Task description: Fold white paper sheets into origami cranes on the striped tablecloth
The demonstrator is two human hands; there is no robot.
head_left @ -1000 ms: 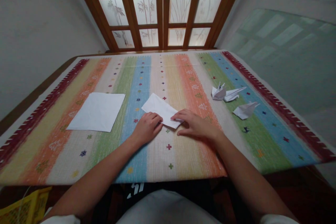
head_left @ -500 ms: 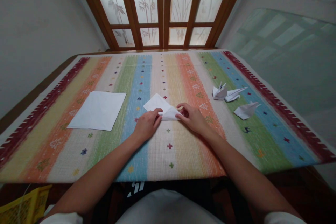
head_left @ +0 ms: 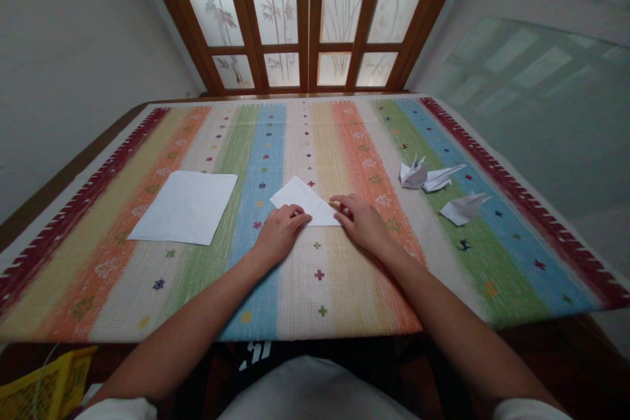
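Observation:
A folded sheet of white paper (head_left: 306,200) lies on the tablecloth in front of me, one corner pointing away and a straight edge towards me. Curled over its near left part is my left hand (head_left: 281,231), its thumb pressing near the bottom edge. My right hand (head_left: 364,222) pinches around the right corner, thumb at the near side and fingers bent behind. Part of the paper is hidden under the left fingers.
Flat white sheets (head_left: 184,207) lie to the left. On the right stand three folded paper cranes (head_left: 413,174). A striped tablecloth (head_left: 319,295) covers the table. Below the table's left front edge is a yellow plastic crate (head_left: 49,384). Wooden glazed doors (head_left: 308,20) stand behind.
The flap of the paper, raised and creased before, now lies flat and smooth. My left thumb has slid a little right along the near edge; the right hand has barely moved.

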